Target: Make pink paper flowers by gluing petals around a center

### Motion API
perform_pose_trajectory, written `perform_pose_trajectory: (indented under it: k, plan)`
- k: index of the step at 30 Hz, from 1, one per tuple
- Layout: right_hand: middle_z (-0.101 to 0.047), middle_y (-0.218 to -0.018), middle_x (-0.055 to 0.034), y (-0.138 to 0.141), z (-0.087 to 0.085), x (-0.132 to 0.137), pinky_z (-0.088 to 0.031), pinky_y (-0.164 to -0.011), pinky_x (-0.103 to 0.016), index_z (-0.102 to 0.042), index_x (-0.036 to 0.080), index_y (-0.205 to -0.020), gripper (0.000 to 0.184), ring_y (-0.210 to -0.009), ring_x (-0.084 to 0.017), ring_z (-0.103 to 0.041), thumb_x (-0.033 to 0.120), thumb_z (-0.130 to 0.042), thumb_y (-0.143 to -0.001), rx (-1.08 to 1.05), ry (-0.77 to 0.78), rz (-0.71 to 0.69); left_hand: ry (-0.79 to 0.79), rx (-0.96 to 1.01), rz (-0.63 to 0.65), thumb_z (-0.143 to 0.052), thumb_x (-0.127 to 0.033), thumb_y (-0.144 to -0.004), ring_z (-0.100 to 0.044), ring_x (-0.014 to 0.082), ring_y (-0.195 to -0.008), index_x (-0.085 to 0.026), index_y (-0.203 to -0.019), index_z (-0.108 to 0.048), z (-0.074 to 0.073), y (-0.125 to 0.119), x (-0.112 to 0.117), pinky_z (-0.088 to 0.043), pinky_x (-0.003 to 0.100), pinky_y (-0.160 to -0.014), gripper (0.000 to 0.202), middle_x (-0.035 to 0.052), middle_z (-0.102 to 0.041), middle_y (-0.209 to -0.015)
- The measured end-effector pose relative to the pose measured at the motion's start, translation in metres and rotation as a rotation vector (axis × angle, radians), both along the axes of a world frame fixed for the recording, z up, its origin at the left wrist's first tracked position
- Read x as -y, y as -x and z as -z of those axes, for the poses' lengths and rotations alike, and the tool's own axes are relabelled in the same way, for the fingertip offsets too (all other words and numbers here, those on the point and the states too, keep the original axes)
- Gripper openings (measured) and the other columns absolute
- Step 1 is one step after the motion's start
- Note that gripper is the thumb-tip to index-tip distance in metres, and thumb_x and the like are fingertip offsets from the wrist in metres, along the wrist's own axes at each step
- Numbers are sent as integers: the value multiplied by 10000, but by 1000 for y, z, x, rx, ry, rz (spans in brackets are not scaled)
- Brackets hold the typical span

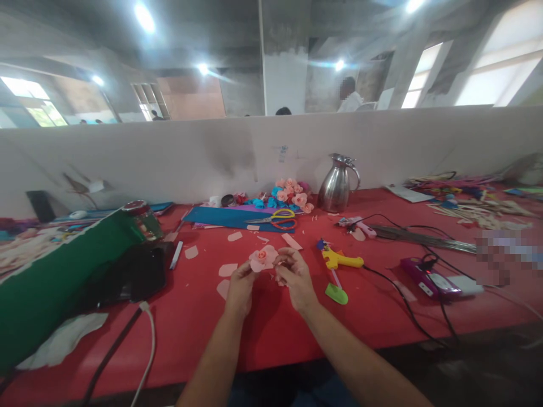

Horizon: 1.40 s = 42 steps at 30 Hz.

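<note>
A pink paper flower (262, 258) with a darker orange-pink centre is held up over the red table. The fingers of my left hand (241, 289) are closed on its lower left side. My right hand (297, 278) is curled at the flower's right edge, thumb and fingertips pinched against a petal there; exactly what lies between them is partly hidden. Cut pink paper petals (228, 269) lie just left of the hands, and a pink paper strip (292, 242) lies beyond them. To the right rests a yellow glue gun (341, 260), its nozzle near a green scoop-shaped piece (336, 294).
Scissors (271, 219) lie on blue sheets (224, 217), before a bunch of paper flowers (292, 195). A steel jug (337, 183) stands at the back. Cables run from a purple power strip (430, 280) at right. A green board (63, 282) and black tray (131, 274) occupy the left.
</note>
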State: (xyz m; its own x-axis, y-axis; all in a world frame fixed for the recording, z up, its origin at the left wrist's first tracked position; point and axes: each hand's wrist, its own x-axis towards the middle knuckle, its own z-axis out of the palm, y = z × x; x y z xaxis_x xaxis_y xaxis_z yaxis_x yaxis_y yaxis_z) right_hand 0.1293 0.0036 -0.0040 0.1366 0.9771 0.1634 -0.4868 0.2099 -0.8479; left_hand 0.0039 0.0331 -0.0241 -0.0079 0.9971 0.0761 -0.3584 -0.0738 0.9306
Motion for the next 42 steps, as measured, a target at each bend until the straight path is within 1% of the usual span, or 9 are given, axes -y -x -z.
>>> perform_pose_trajectory:
  k: [5, 8, 11, 14, 19, 26, 32, 37, 42]
  plan:
    - [-552, -692, 42, -1, 5, -2, -286, -423, -181, -563, 187, -828, 146, -450, -44, -439, 233, -610, -697, 53, 37, -7, -17, -31, -38, -762, -234, -566, -626, 206, -847, -176, -827, -732, -1, -1, 1, -441, 330, -837, 268, 50, -722, -815]
    - [-555, -711, 38, 0, 6, -3, -290, -426, -190, -583, 196, -861, 188, -454, -50, -439, 250, -621, -685, 68, 86, 2, -19, 0, -33, -756, -239, -582, -618, 175, -780, -170, -785, -723, -1, -1, 1, -449, 299, -793, 218, 46, -716, -795]
    - [-585, -761, 20, 0, 4, -2, -308, -447, -200, -620, 198, -892, 227, -485, -61, -454, 239, -614, -669, 107, 71, -34, -15, 2, 0, -754, -238, -594, -601, 149, -728, -165, -767, -714, -1, -1, 1, -450, 264, -730, 192, 35, -707, -762]
    - [-596, -675, 10, 1, 2, -1, -306, -465, -208, -658, 174, -821, 182, -509, -81, -470, 220, -595, -657, 184, 50, -75, -28, -28, 3, -751, -257, -610, -591, 141, -702, -159, -776, -710, -1, -1, 2, -443, 247, -687, 196, 30, -699, -746]
    - [-631, -723, -3, 2, 4, -2, -319, -473, -212, -686, 182, -839, 217, -510, -84, -483, 206, -579, -652, 183, 68, -57, -51, -66, 8, -733, -286, -636, -606, 161, -749, -162, -842, -711, -3, 0, 3, -446, 258, -722, 242, 34, -704, -782]
    - [-599, -796, -7, 2, 8, -3, -376, -496, -230, -739, 239, -817, 259, -533, -92, -482, 172, -530, -681, 287, -71, -5, -87, -41, -73, -731, -262, -626, -621, 177, -806, -169, -841, -713, -8, 0, 4, -444, 281, -787, 235, 39, -714, -823]
    - [-640, -725, -18, 5, 4, 9, -438, -623, -264, -737, 260, -815, 333, -660, -148, -558, 85, -474, -711, 689, -308, 35, -90, -27, -93, -736, -261, -598, -630, 217, -891, -162, -889, -705, -9, 1, 3, -444, 349, -854, 309, 77, -714, -911]
    - [-659, -781, -19, 4, -1, 34, -455, -651, -253, -719, 257, -887, 397, -706, -151, -588, 42, -452, -687, 967, -504, -76, -61, -22, -97, -736, -281, -604, -624, 225, -943, -156, -871, -698, -6, 1, 0, -435, 353, -883, 297, 78, -718, -873]
    - [-676, -834, -33, -7, 1, 55, -452, -654, -247, -707, 244, -920, 392, -730, -158, -603, 58, -447, -693, 1285, -584, -156, -49, 14, -94, -754, -274, -593, -631, 210, -885, -157, -849, -694, -4, -1, 0, -447, 335, -846, 289, 65, -716, -844]
